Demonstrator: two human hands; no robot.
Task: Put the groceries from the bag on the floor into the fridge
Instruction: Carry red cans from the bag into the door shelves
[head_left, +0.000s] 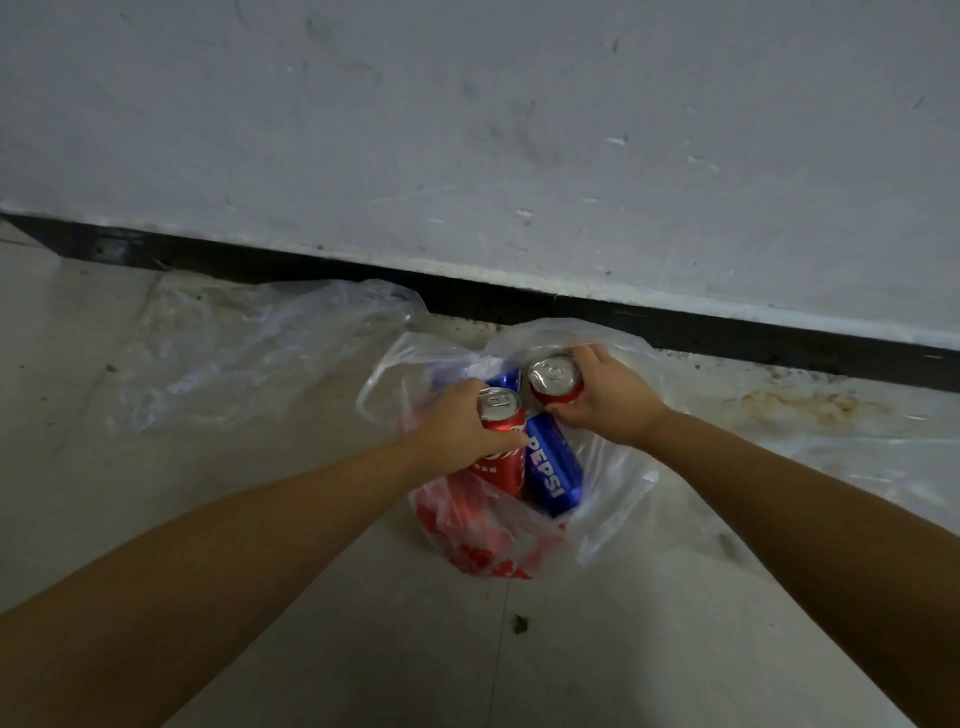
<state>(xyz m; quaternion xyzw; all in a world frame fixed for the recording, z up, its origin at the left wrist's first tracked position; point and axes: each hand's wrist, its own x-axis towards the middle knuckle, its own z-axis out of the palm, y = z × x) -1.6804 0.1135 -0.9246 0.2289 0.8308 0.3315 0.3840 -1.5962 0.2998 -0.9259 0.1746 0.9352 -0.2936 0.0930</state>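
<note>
An empty clear plastic bag (249, 348) lies crumpled on the pale tiled floor (130, 493) at about 10 o'clock from the grocery bag, close to the black skirting strip (311, 265) that runs under the scuffed white wall (467, 130). The left hand (457, 426) reaches in from 7 o'clock; its fingers are curled round the side of a red cola can (501, 441), which stands nearly upright with its silver top facing up, its lower body down inside the bag. The grocery bag (613, 499), thin clear plastic with red print low on its near side, sits open on the floor at the centre of the view, its far edge near the skirting. Inside it, a blue Pepsi can (553, 467) lies tilted just beside the red cola can, at its 3 o'clock, touching or nearly touching it; the top of a 2nd blue can (504, 378) shows at 12 o'clock of the left hand, mostly hidden. The right hand (608, 400) comes in from 4 o'clock, with fingers wrapped round a 2nd red can (555, 384), silver top up, held at the bag's far side above the Pepsi can. A brownish stain (795, 405) marks the floor at 3 o'clock of the bag, and a small green scrap (520, 623) lies at 6 o'clock.
</note>
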